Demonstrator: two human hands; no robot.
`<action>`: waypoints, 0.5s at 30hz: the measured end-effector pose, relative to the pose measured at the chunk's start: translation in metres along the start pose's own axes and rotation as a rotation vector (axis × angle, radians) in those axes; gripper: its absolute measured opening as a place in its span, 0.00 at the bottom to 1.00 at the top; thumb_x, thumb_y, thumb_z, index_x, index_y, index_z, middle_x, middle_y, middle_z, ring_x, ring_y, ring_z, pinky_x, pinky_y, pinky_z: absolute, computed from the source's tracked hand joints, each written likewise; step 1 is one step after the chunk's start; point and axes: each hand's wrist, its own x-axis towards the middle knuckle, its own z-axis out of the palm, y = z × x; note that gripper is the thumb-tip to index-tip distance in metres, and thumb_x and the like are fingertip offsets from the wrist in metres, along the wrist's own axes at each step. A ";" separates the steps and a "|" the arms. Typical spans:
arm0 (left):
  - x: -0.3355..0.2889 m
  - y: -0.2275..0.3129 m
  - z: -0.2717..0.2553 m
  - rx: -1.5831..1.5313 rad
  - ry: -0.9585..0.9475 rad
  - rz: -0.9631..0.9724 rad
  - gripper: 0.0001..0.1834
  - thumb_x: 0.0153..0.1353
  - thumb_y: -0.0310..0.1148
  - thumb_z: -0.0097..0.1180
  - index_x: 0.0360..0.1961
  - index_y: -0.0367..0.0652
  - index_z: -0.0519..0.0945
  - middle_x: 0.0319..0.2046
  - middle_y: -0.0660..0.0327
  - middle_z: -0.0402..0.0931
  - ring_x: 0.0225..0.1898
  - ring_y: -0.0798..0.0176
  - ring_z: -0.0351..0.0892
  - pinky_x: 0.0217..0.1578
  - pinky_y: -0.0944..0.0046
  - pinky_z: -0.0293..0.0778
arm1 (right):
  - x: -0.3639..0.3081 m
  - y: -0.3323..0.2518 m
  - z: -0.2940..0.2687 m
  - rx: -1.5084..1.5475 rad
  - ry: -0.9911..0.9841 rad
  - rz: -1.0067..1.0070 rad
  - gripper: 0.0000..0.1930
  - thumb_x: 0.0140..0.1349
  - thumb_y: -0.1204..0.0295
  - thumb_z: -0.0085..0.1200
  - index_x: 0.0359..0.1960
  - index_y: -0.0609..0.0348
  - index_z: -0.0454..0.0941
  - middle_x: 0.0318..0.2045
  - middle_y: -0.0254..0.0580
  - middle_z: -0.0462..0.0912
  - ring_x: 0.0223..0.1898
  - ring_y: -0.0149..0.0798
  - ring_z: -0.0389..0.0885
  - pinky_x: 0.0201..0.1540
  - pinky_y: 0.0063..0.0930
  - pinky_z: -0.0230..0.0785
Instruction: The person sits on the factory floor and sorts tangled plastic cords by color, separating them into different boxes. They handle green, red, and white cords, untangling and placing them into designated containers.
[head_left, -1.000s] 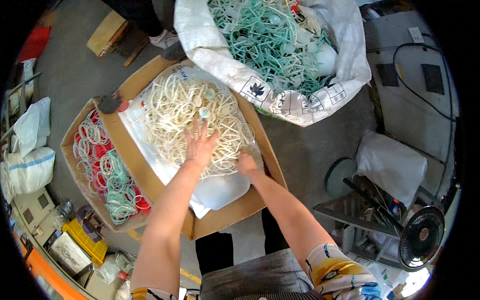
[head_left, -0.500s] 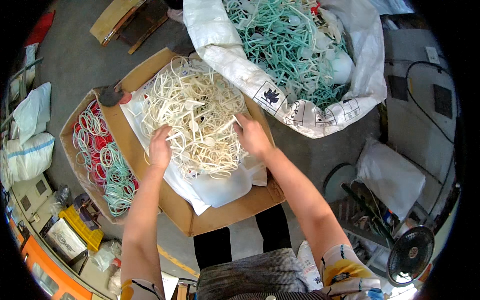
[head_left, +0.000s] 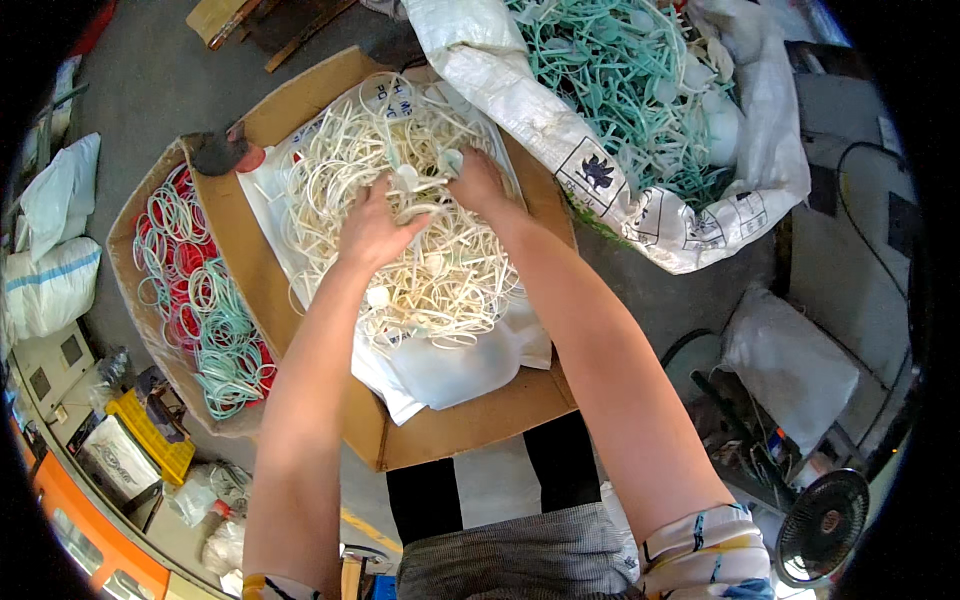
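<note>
A tangled heap of cream-white plastic loops and strips (head_left: 430,290) fills the lined cardboard box (head_left: 480,437) in front of me. My left hand (head_left: 378,228) lies on the middle of this heap, thumb held away from the fingers, fingertips among the loops. To its right, my right hand (head_left: 478,182) reaches into the far part of the heap. Its fingers curl against a pale round plastic piece (head_left: 450,163), though the fingertips are partly hidden. A translucent plastic scoop-like container (head_left: 460,372) sits at the near end of the box, on the white liner.
A second box (head_left: 125,235) on the left holds green and red plastic rings. At the far right stands a white woven sack (head_left: 560,150) with green plastic pieces (head_left: 610,90). A black fan (head_left: 822,525) stands at the lower right. A yellow crate (head_left: 150,435) is on the left.
Both hands have moved from the sides of the heap inward and farther from me, and are closer together. The whole view has shifted slightly. My right hand has come against a round piece.
</note>
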 end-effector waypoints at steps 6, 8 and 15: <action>0.007 -0.028 0.016 0.014 0.021 -0.021 0.26 0.49 0.44 0.64 0.46 0.41 0.76 0.38 0.47 0.75 0.40 0.49 0.76 0.43 0.57 0.71 | -0.079 -0.009 -0.046 0.300 0.199 -0.098 0.23 0.49 0.73 0.59 0.49 0.60 0.70 0.44 0.52 0.77 0.45 0.53 0.76 0.48 0.37 0.68; 0.000 -0.035 0.001 -0.167 0.084 -0.031 0.17 0.52 0.41 0.62 0.38 0.40 0.80 0.28 0.52 0.77 0.32 0.52 0.77 0.37 0.60 0.72 | -0.106 -0.014 -0.071 0.387 0.162 -0.059 0.23 0.50 0.72 0.59 0.49 0.62 0.69 0.42 0.53 0.78 0.42 0.51 0.78 0.45 0.36 0.69; -0.059 -0.062 -0.012 -0.423 0.181 0.039 0.11 0.56 0.34 0.57 0.31 0.34 0.79 0.25 0.54 0.75 0.27 0.59 0.76 0.32 0.63 0.71 | -0.139 0.009 -0.060 0.614 -0.072 0.173 0.25 0.52 0.73 0.55 0.52 0.65 0.63 0.38 0.52 0.77 0.34 0.41 0.80 0.36 0.32 0.74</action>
